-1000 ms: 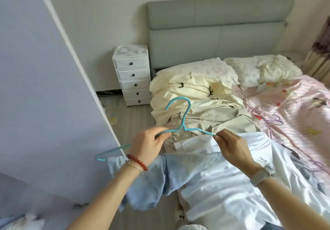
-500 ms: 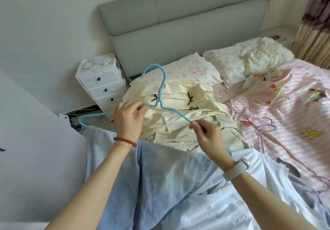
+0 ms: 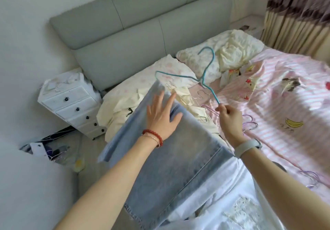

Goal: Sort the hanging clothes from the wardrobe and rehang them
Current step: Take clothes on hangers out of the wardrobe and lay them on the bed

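Observation:
A light blue denim garment [image 3: 171, 151] lies spread over the near corner of the bed, on top of a white garment [image 3: 237, 194]. My left hand [image 3: 161, 117] rests flat on the denim with its fingers spread. My right hand [image 3: 229, 117] pinches one arm end of a teal wire hanger [image 3: 201, 77] and holds it up above the bed, hook pointing away. The hanger's other arm reaches to the denim's far edge. Cream clothes [image 3: 123, 108] are piled behind the denim.
Several loose wire hangers [image 3: 250, 122] lie on the pink striped bedcover [image 3: 285, 108]. Pillows [image 3: 232, 51] sit by the grey headboard [image 3: 139, 31]. A white drawer unit [image 3: 71, 103] stands left of the bed, clutter [image 3: 51, 151] on the floor, curtains [image 3: 296, 15] at right.
My left hand let go of the hanger and now lies flat on the denim. My right hand swung the hanger to the right and away. The view turned right.

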A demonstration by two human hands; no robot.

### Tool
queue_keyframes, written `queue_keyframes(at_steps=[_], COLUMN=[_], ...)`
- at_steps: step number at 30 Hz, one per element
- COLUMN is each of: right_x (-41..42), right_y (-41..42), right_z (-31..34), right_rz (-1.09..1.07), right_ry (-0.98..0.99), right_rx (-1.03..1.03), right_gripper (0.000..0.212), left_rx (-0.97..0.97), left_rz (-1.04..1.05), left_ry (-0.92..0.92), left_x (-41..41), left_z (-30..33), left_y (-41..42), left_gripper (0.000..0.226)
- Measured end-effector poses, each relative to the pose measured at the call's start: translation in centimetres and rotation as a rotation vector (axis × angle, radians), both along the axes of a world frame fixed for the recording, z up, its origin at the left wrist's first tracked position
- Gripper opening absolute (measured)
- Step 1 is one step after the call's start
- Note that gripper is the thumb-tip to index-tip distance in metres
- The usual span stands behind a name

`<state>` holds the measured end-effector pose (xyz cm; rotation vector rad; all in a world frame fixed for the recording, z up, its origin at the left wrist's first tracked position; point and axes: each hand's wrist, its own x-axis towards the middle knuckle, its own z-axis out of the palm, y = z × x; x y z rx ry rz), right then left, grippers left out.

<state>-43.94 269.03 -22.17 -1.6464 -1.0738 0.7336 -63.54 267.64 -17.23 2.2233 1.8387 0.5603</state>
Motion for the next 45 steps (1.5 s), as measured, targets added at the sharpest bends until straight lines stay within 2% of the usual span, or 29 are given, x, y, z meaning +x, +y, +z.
queue_keyframes(at_steps=[5,9,11,13,14,16,19,21,27,30,33,36,40,45], right_x=[6.8,9.8,10.4,10.6,10.6,10.4,9.0,7.3,-0.4,-5.4,-10.9,-16.2,-22.4,-31.0], right_y=[2.2,3.1,3.5,3.7,3.6,2.9,1.0,-0.4,-4.0,-6.5,-10.6,-16.5,-25.4,-37.0], right_z=[-8.0,-12.5,-14.3,-15.7,-16.3,-17.4,-18.6,-18.5,-14.5,-11.9,-9.5,-8.4,-8.2,-7.6], right_rz=[-0.242,-0.351,-0.279,-0.119,-0.022,0.158,0.327,0.389,0.418,0.499,0.611,0.777,1.065,1.492], right_ry=[-0.036,-0.005,0.005,-0.015,-0.049,-0.214,-0.508,-0.596,-0.608,-0.598,-0.599,-0.617,-0.683,-0.773], right_rx=[-0.275,-0.368,-0.356,-0.369,-0.404,-0.463,-0.476,-0.47,-0.329,-0.262,-0.194,-0.171,-0.114,0.118], right_gripper=[0.035,0.035,0.03,0.018,0.02,0.045,0.055,0.054,0.048,0.045,0.042,0.042,0.044,0.04], left_rx=[-0.436,-0.651,-0.744,-0.83,-0.869,-0.918,-0.901,-0.845,-0.465,-0.316,-0.244,-0.338,-0.384,-0.385], left_rz=[-0.022,-0.027,-0.028,-0.034,-0.041,-0.054,-0.055,-0.063,0.053,0.143,0.223,0.317,0.536,0.878], left_ry=[0.14,0.224,0.272,0.328,0.348,0.375,0.362,0.336,0.36,0.316,0.252,0.234,0.155,0.152], left_x=[2.1,2.3,2.1,1.9,1.9,2.1,2.3,1.8,-2.8,-6.6,-10.6,-14.2,-18.8,-25.5], left_z=[-9.1,-15.9,-19.2,-22.1,-23.4,-25.3,-26.1,-25.4,-19.3,-15.8,-13.2,-12.5,-12.5,-10.9], left_y=[-0.5,-1.7,-2.6,-3.3,-3.7,-4.3,-4.3,-3.8,-3.9,-7.3,-13.9,-22.5,-35.2,-50.8], left_gripper=[0.061,0.06,0.06,0.06,0.06,0.06,0.059,0.058,0.051,0.048,0.045,0.046,0.045,0.045])
